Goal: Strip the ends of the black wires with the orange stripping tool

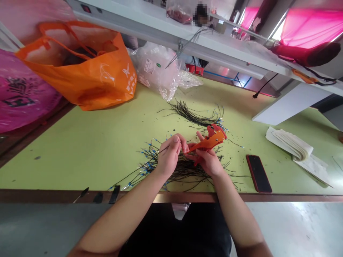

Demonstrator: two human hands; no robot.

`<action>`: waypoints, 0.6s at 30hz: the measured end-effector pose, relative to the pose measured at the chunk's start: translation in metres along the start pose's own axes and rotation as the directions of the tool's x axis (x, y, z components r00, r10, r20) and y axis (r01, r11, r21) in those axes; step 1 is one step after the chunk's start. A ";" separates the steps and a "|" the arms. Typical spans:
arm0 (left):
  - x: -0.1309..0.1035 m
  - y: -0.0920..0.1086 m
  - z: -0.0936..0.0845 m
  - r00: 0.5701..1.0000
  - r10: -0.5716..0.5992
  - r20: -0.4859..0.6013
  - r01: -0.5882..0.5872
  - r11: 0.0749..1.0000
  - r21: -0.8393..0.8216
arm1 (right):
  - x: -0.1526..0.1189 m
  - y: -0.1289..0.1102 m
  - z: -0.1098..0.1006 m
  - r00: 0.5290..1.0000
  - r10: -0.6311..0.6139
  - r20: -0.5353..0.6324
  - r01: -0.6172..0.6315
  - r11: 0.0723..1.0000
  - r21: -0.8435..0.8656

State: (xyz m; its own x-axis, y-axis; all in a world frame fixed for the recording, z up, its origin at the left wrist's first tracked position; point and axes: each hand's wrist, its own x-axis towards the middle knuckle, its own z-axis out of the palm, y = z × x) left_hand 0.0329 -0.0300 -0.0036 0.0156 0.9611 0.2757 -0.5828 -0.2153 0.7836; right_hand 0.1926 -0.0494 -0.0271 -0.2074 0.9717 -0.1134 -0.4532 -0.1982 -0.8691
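My right hand (210,162) is closed round the orange and red wire stripper (211,140), whose jaw end points away to the upper right. Beside it, my left hand (170,153) pinches a thin black wire (164,149) between thumb and fingers, close to the tool's handle end. Beneath both hands lies a loose pile of black wires (187,170), many with blue ends fanning out to the left. Farther back rests a second bundle of black wires (189,112), its blue ends near the tool's head. My hands cover part of the near pile.
An orange bag (107,78) and a pink bag (26,92) stand at the left, with clear plastic bags (159,67) behind. To the right lie a phone (258,174) and a folded whitish cloth or paper (291,144). A shelf (150,26) spans the back; dark scraps dot the green tabletop (88,142).
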 end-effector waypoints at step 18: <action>-0.004 -0.003 0.003 1.000 -0.002 -0.010 0.002 1.000 0.003 | 0.002 0.005 -0.001 0.985 -0.152 -0.088 0.152 0.988 0.000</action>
State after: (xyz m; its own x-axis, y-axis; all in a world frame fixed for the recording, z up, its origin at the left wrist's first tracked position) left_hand 0.0366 -0.0337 -0.0055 0.0090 0.9632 0.2686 -0.5800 -0.2138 0.7861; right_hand 0.1907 -0.0479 -0.0327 -0.0590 0.9980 -0.0225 -0.4792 -0.0481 -0.8764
